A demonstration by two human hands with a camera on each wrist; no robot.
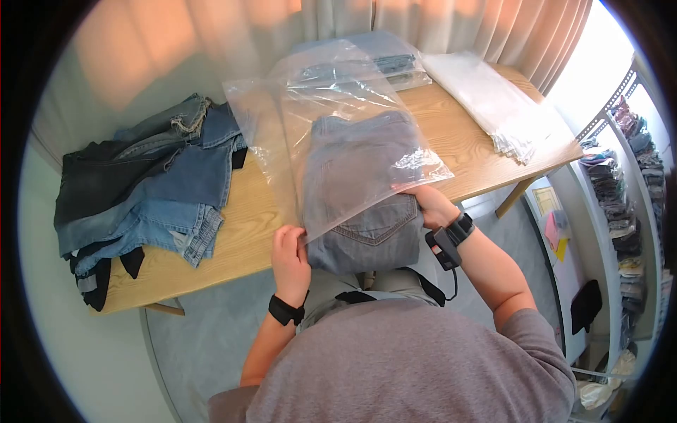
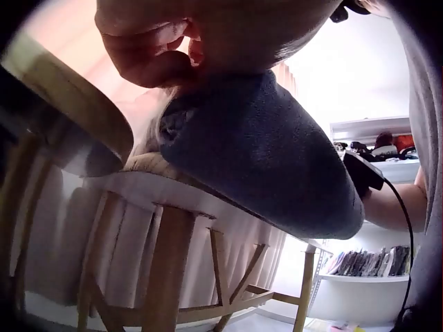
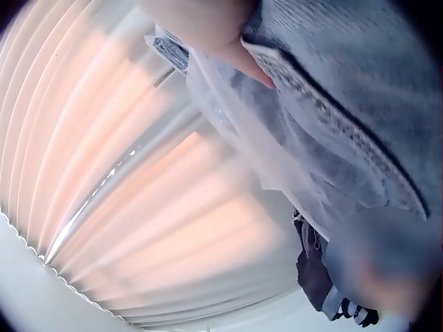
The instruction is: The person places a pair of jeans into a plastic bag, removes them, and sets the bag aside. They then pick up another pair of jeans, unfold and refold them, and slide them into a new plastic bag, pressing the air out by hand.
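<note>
"Where are the jeans?"

"The folded jeans (image 1: 395, 247) lie partly inside the clear bag (image 1: 261, 120), their near end outside its mouth and reaching past the near edge of the worktop (image 1: 247, 240)."

"And the hands?"

"The left hand (image 1: 290, 261) has its fingers curled, pinching the bag's rim at the jeans' left side. The right hand (image 1: 434, 204) is at the mouth on the other side, fingertips under the film; I can't tell how tightly they close."

"How would you do this step well?"

"It looks like easing the bag over the jeans. I'd spread the rim wide at both corners and draw the sides down evenly. The mouth slants now, lower on the left, so the right side probably needs more pull."

"What might go wrong?"

"The film could catch on the back pocket (image 1: 377, 220) or split if one corner is tugged hard. The overhanging end could sag and unfold, so I'd support it from below and smooth the fold before closing."

"Any brands or writing?"

"None I can read. The device (image 1: 443, 248) at the right wrist has a small marked label, too small to make out. The yellow sheet (image 1: 561, 249) by the shelves is illegible too, and I see no brand patch on the jeans."
</note>
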